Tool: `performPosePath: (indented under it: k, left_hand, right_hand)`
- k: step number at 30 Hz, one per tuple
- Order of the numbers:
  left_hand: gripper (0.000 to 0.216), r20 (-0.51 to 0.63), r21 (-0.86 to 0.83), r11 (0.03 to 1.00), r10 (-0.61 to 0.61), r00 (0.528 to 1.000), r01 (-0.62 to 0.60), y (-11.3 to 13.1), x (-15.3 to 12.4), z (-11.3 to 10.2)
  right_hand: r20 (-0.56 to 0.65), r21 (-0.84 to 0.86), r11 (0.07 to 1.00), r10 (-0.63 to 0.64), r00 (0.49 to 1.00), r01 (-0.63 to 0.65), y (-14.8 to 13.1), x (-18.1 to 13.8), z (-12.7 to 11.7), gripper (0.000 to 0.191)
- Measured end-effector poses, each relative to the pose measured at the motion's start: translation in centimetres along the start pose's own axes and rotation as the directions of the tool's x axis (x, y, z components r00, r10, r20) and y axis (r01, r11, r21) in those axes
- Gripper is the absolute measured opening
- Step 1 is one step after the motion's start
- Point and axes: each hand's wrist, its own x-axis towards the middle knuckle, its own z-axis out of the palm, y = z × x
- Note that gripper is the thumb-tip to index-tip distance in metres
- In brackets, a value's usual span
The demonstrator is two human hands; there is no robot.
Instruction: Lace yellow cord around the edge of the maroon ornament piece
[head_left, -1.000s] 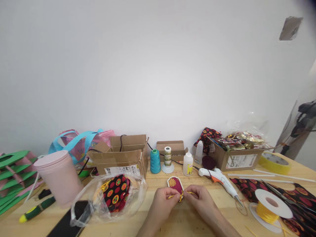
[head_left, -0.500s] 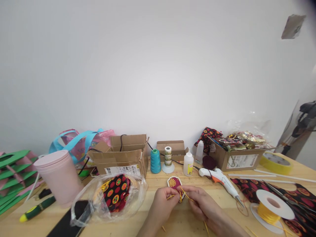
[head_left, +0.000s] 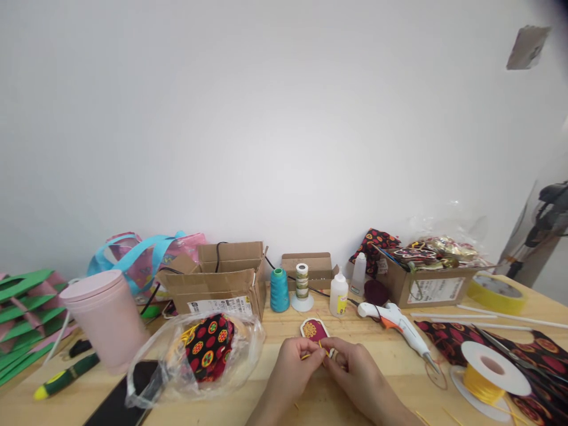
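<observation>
two bare hands meet over a wooden table (head_left: 284, 326), the left hand (head_left: 296, 364) pinching a yellow cord (head_left: 320, 344) between thumb and fingers, the right hand (head_left: 352, 367) closed on it too, it appears, their fingertips all but touching. a maroon patch (head_left: 318, 331) lies on the table just beyond them, toward the back edge, its near end covered by the fingers. the cord looks light, limp and perhaps a little slippery, best gripped close to the patch; the patch seems light and fairly stiff, likely safest held by its pale rim, clear of the gold motif. along the table's back edge, before a plain white wall (head_left: 284, 130), stand a teal cone (head_left: 279, 293) and a bottle (head_left: 338, 297). a glue gun (head_left: 407, 332) and a spool (head_left: 483, 384) sit toward the right edge, a pink cup (head_left: 106, 322) toward the left.
</observation>
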Motion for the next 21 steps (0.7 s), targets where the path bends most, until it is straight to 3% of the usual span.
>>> performPosePath:
  k: [6,21]
  left_hand:
    - [0.021,-0.001,-0.064,0.996,-0.059,0.998,0.059,-0.38,0.09,0.17]
    - [0.019,0.02,-0.159,0.986,-0.045,0.999,0.047,-0.55,0.32,-0.04]
  right_hand:
    - [-0.063,-0.201,0.979,0.022,0.998,-0.034,-0.22,-0.12,-0.54,0.015]
    - [-0.118,-0.179,0.983,-0.067,0.991,0.045,-0.12,-0.13,-0.77,0.014]
